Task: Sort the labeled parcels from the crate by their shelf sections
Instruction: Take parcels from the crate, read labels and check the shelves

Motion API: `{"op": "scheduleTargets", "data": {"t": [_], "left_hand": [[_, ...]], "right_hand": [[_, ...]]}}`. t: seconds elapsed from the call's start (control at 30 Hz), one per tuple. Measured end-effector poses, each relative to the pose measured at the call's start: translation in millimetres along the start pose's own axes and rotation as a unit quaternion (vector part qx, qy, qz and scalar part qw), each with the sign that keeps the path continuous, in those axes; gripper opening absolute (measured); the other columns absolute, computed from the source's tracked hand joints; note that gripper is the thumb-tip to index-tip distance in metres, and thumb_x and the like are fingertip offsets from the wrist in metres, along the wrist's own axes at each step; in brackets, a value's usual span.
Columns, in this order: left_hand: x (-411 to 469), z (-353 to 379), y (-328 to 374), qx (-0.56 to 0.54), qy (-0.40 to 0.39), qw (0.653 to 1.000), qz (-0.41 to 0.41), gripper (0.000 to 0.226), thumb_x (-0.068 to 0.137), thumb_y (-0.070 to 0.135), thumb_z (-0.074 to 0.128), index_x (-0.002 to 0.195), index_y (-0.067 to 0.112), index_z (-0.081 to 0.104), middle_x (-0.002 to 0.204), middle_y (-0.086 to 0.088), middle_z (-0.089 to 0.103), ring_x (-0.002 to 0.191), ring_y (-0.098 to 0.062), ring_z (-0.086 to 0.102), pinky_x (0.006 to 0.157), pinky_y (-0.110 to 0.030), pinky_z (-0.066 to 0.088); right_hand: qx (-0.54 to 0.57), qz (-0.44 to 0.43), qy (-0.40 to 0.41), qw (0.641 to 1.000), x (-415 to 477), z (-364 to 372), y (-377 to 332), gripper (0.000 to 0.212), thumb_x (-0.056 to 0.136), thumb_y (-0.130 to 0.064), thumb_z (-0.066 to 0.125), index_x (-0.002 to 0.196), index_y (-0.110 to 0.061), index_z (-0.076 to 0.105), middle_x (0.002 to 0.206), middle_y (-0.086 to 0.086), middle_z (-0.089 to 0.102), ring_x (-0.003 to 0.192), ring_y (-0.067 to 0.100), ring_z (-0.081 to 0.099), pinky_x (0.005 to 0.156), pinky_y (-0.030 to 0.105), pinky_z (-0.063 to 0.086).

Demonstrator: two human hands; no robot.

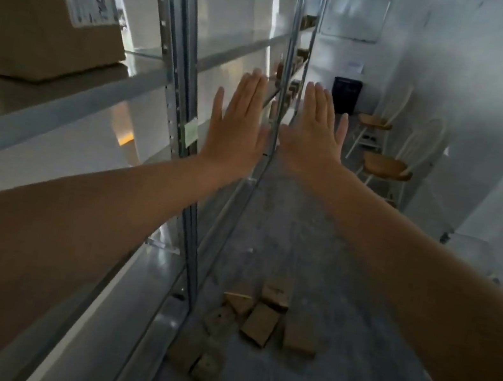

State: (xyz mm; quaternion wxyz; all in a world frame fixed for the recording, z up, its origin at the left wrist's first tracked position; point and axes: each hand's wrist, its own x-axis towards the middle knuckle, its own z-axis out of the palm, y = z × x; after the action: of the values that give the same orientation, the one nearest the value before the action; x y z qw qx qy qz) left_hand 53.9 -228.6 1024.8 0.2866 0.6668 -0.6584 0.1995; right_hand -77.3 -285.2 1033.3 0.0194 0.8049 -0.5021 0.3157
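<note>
While empty, left hand (pixel 237 127) and right hand (pixel 315 137), fingers (pixel 254 90) straight.

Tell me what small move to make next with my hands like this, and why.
Probably lower a hand toward the small brown parcels lying on the floor by the shelf rack. Your left hand and right hand are both flat, open and empty, and those parcels lie off the shelves, so picking one up to read its label seems next.

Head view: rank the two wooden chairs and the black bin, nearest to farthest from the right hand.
1. closer wooden chair, right of the right hand.
2. second wooden chair, just behind it.
3. black bin, farthest back, leftmost.
</note>
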Motion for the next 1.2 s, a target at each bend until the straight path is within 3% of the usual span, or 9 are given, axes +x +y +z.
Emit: {"op": "scheduleTargets", "data": {"t": [0.2,0.57,0.9,1.2], "left_hand": [[-31.7,68.0,-8.9,-0.044,-0.082,0.995,0.022,0.066,0.103,0.031,0.032,0.157,0.011,-0.002,0.166,-0.004,-0.005,0.152,-0.016,-0.006,0.122,-0.049,-0.003],[-34.4,137.5,-28.7,-0.028,-0.150,0.988,-0.004,0.066,0.104,0.029,0.033,0.157,0.010,-0.001,0.165,-0.005,-0.005,0.152,-0.018,-0.006,0.122,-0.049,-0.002],[-24.2,243.0,-51.7,-0.001,-0.236,0.967,-0.101,0.067,0.103,0.031,0.032,0.157,0.011,-0.001,0.166,-0.004,-0.004,0.152,-0.017,-0.005,0.121,-0.049,-0.006],[-82.9,334.3,-75.4,0.007,-0.298,0.930,-0.213,0.067,0.104,0.031,0.034,0.157,0.012,0.000,0.166,-0.005,-0.002,0.152,-0.017,-0.003,0.123,-0.048,-0.002]], "right_hand": [[-0.060,0.051,-0.081,0.994,-35.5,59.8,36.0,0.080,0.096,-0.039,0.041,0.155,-0.015,-0.007,0.164,0.000,-0.011,0.149,0.014,-0.014,0.117,0.048,-0.013],[-0.036,0.103,-0.159,0.981,-31.4,136.0,88.0,0.077,0.098,-0.035,0.040,0.156,-0.015,-0.006,0.164,-0.001,-0.010,0.149,0.014,-0.014,0.120,0.048,-0.010],[0.021,0.065,-0.257,0.964,-2.0,239.9,153.0,0.075,0.098,-0.033,0.039,0.156,-0.015,-0.005,0.164,-0.001,-0.008,0.150,0.015,-0.012,0.119,0.048,-0.010],[0.027,0.075,-0.352,0.933,-6.8,355.4,226.0,0.072,0.100,-0.031,0.037,0.156,-0.014,-0.004,0.164,0.000,-0.007,0.150,0.015,-0.012,0.119,0.049,-0.009]]}}
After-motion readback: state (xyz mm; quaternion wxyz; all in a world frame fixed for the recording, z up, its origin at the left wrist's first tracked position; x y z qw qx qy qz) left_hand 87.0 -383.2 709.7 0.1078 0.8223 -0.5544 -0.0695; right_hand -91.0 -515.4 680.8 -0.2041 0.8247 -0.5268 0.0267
